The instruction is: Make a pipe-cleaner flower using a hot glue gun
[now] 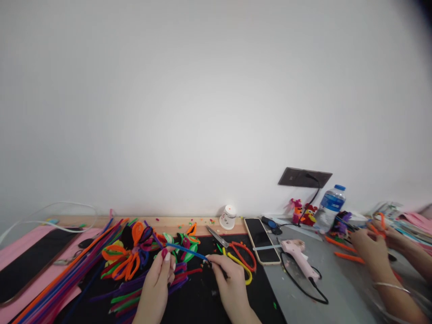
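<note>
A blue pipe cleaner (189, 251) stretches between my hands above the black mat (259, 297). My left hand (158, 279) is closed, pinching a small magenta fuzzy piece (164, 253) beside the blue stem's left end. The fingers of my right hand (230, 280) pinch the stem's other end, where a small dark bit shows at the fingertips. Behind my left hand lie looped pipe-cleaner flowers, the orange one (137, 243) the largest. Cut purple, green and red stems (130, 297) are under and beside my left wrist. Red-and-yellow-handled scissors (236, 252) rest just beyond my right hand.
Long pipe cleaners (67, 274) and a dark phone-like slab (30, 261) are on the left. A paper cup (227, 217), a phone (259, 238), a pink glue gun (299, 258) with cord, and a water bottle (330, 209) stand or lie rightward. A co-worker's hands (374, 247) hold orange pieces.
</note>
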A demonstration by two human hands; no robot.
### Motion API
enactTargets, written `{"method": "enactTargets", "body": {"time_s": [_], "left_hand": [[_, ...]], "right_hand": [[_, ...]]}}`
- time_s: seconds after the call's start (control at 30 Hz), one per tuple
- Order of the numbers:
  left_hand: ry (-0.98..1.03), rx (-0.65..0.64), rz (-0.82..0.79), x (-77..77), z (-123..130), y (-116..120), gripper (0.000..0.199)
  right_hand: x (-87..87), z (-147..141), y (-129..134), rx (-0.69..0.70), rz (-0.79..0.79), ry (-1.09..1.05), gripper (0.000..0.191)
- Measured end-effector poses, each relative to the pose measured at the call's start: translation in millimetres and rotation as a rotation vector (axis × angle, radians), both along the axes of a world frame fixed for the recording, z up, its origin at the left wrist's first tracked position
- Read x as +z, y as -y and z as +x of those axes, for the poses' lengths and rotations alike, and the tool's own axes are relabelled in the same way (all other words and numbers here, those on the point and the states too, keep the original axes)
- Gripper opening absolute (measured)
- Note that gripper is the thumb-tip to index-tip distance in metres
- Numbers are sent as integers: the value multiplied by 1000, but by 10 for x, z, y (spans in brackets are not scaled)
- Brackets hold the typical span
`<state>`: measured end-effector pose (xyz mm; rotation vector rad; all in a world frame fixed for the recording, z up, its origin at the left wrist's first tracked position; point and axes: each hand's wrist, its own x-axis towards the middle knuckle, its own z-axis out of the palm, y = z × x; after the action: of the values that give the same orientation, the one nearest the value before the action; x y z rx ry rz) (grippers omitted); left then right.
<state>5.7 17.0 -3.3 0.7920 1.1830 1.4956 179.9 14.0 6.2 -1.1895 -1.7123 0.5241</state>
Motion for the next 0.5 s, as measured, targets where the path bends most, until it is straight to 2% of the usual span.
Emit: {"method": "enactTargets", "body": {"time_s": [0.1,0.27,0.5], "left_hand": [[-12,22,-16,-7,-5,-1,44],[-60,44,-69,-33,-43,-11,63],[-227,50,-53,-94,-63,8,56]], "right_hand": [[40,-16,27,53,24,7,23],[63,-28,33,79,47,4,24],[37,-21,23,77,67,20,24]]}}
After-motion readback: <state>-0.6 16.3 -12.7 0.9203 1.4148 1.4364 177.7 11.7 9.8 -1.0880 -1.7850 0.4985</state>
